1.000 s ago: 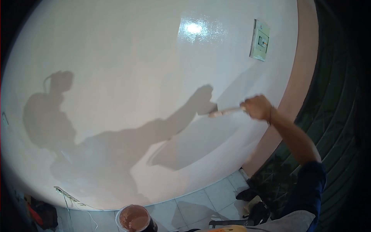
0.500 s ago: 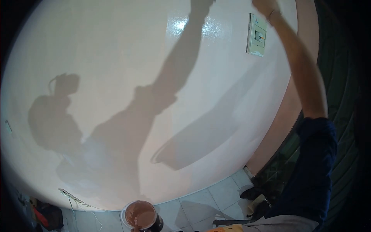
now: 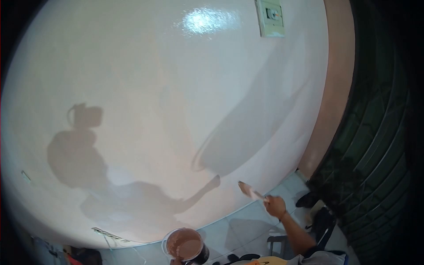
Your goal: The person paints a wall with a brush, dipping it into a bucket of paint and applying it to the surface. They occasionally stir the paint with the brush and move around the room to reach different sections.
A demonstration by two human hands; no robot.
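My right hand (image 3: 275, 206) is low at the bottom right, closed on the handle of a paintbrush (image 3: 250, 190). The brush bristles point up and left, close to the lower part of the glossy pale wall (image 3: 168, 88). A bucket of brownish-pink paint (image 3: 185, 245) sits at the bottom centre, left of that hand. My left hand seems to hold the bucket from below, but it is almost wholly hidden at the frame edge.
A pale electrical panel (image 3: 270, 17) is mounted high on the wall. A pink pillar (image 3: 335, 88) and a dark green shutter (image 3: 375, 145) stand to the right. White floor tiles (image 3: 247, 223) lie below, with a power strip and cable (image 3: 108, 234) at lower left.
My right hand with the brush went from mid-wall up to the top near the panel, then dropped down to the wall's base. The view shifted so the panel moved left.
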